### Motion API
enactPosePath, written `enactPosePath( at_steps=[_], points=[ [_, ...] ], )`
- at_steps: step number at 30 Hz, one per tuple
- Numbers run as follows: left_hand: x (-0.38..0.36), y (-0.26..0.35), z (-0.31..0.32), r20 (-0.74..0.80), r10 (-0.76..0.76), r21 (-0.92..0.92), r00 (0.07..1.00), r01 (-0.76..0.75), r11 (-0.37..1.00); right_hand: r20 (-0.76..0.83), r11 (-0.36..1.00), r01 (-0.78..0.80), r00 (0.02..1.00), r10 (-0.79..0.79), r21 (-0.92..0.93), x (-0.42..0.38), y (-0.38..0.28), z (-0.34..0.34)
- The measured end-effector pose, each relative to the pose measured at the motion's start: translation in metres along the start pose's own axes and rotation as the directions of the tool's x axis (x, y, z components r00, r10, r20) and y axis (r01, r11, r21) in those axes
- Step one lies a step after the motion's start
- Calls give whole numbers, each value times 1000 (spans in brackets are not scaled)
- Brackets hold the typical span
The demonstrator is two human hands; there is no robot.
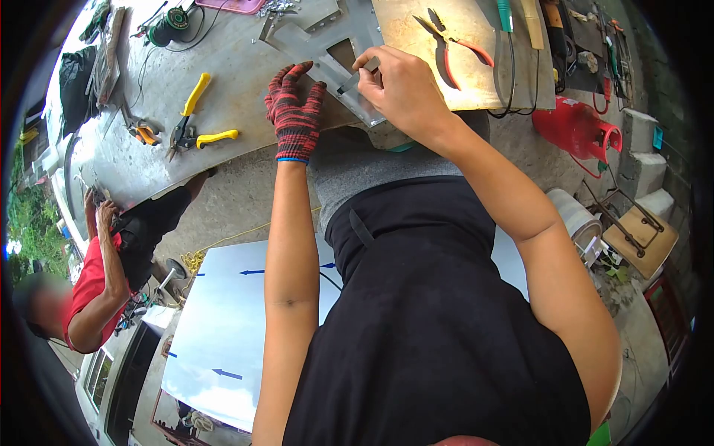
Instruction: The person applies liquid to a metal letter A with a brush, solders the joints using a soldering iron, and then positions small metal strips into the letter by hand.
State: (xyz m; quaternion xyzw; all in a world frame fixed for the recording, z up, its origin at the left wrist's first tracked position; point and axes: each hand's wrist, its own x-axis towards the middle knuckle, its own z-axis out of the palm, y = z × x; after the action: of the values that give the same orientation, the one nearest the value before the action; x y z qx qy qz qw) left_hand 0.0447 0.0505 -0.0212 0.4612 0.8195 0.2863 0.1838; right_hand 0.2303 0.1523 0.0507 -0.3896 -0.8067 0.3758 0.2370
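Note:
My left hand [295,111], in a red and black striped glove, rests at the left side of a flat grey metal frame [316,37] with its fingers apart and nothing held. Bare, my right hand [394,82] pinches a small grey metal strip [364,74] over the frame's near part. The strip slants down and left toward the frame's lower arm. Right of my right hand, red-handled pliers [454,48] lie on a light board [398,18].
Yellow-handled snips [190,123] and orange-handled pliers [141,132] lie left on the metal table [238,82]. Green wire spool [167,28] sits farther back. A co-worker [97,275] in red works at the left edge. A red gas cylinder [573,128] stands right.

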Motion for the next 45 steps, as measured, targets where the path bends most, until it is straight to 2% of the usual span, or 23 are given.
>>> enactPosePath(
  at_steps=[14, 22, 31, 35, 37, 39, 41, 43, 45],
  points=[
    [0, -7, 4, -18, 3, -66, 1000, -4, 998, 57, 1000, -2, 998, 0, 29, 3, -6, -3],
    [-2, 1, 0, -9, -9, -33, 1000, 9, 999, 73, 993, -106, 992, 103, 43, -1, -5, -7],
    [-1, -4, 2, -13, -7, -33, 1000, 7, 999, 37, 993, -102, 994, 100, 53, -1, -6, -6],
    [-2, -5, 1, -11, 3, -38, 1000, -4, 999, -5, 991, -110, 994, 111, 72, 19, -16, -37],
    [-2, -4, 1, -22, 13, -56, 1000, -14, 998, -168, 986, -165, 971, 168, 34, 42, -20, -67],
    [-1, -4, 2, 0, -9, -26, 1000, 9, 1000, -444, 997, -45, 896, 14, -60, 78, 4, -97],
    [0, -10, 7, -51, 17, -64, 999, -21, 998, -576, 984, -111, 818, 13, -137, 116, 15, -131],
    [-2, -8, 5, -32, -10, -49, 999, 8, 999, -633, 950, -159, 773, -50, -269, 153, 51, -144],
    [-2, -10, 6, -42, 1, -52, 999, -3, 999, -620, 964, -115, 782, -62, -241, 187, 93, -134]
  ],
)
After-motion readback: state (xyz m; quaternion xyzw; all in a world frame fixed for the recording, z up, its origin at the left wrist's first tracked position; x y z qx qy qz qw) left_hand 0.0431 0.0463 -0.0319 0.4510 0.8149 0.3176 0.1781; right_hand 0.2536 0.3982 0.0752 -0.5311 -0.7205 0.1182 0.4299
